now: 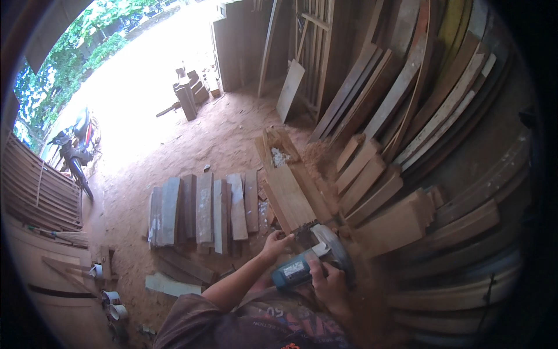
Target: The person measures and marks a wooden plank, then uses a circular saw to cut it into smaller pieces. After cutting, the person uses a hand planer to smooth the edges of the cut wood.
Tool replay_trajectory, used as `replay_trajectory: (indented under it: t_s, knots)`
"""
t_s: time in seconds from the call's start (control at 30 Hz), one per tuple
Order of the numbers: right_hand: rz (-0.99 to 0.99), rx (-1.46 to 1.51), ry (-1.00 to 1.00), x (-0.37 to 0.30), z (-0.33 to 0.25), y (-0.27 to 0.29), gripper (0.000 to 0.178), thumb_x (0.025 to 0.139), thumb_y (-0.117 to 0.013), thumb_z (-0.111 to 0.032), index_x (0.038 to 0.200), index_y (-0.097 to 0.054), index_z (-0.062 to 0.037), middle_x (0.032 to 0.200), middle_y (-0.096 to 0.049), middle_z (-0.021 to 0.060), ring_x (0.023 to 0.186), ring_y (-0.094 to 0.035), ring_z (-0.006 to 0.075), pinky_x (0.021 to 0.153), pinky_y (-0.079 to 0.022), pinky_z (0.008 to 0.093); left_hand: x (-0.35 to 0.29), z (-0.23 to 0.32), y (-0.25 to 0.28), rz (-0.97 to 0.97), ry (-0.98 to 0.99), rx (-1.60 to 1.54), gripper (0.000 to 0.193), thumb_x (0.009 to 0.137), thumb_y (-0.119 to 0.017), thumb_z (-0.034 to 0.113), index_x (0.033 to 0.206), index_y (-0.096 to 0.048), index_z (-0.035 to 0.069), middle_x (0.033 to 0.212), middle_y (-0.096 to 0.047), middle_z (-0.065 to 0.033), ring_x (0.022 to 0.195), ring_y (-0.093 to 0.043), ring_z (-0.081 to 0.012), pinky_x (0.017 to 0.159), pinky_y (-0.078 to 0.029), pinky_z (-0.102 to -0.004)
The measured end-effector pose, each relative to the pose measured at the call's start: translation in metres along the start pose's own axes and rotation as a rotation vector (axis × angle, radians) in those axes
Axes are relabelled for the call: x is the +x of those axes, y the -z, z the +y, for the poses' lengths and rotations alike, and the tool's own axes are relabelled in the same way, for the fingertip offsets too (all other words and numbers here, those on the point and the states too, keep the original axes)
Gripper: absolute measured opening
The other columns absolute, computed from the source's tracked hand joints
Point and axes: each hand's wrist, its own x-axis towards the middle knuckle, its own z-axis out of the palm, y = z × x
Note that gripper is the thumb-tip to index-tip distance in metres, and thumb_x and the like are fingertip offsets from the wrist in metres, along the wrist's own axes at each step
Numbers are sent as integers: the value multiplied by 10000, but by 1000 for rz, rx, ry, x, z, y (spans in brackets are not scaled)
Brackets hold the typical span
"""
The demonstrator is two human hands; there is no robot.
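A teal circular saw [292, 272] with a pale, curved blade guard rests at the near end of a light-brown wooden board [290, 195]. My right hand [328, 283] is wrapped around the saw's handle. Beside it, my left hand [277, 244] is closed, its fingertips at the dark front edge of the saw's base, by the board's left side. Exactly what those fingertips pinch is hard to make out. Under the board is a longer wooden piece [311, 189], with pale shavings [280, 156] near its far end. The saw blade is hidden.
Short planks [203, 209] lie in a row at the left. Cut wooden blocks [395, 224] and long leaning boards [401, 87] crowd the right. A motorcycle [75, 151] stands by the bright opening; white cups [113, 305] sit at lower left. Sawdust covers the dirt floor [232, 131].
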Motion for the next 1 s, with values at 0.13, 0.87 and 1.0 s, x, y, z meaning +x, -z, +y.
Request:
replay_trajectory:
  t_s: [0.13, 0.87, 1.0]
  knots:
    - [24, 70, 36, 8, -11, -2, 647, 1044, -595, -632, 959, -777, -16, 804, -740, 272, 871, -757, 497, 769, -594, 540, 3, 10, 2, 6, -39, 40, 618, 1018, -804, 306, 1458, -558, -52, 1313, -711, -147, 1114, -729, -254, 848, -651, -425]
    - [27, 135, 104, 31, -54, 5, 544, 1047, -675, -519, 943, -740, 11, 781, -718, 301, 811, -750, 503, 695, -594, 533, 5, 63, 5, 21, -28, 7, 531, 1040, -776, 240, 1453, -574, -25, 1263, -749, -130, 1121, -737, -243, 856, -650, -430]
    - [17, 67, 19, 30, -64, 10, 529, 1048, -681, -506, 925, -730, 7, 771, -718, 292, 802, -754, 493, 686, -594, 530, 2, 69, 2, 28, -28, 20, 511, 1053, -764, 265, 1423, -575, -34, 1262, -725, -152, 1175, -718, -289, 934, -646, -525]
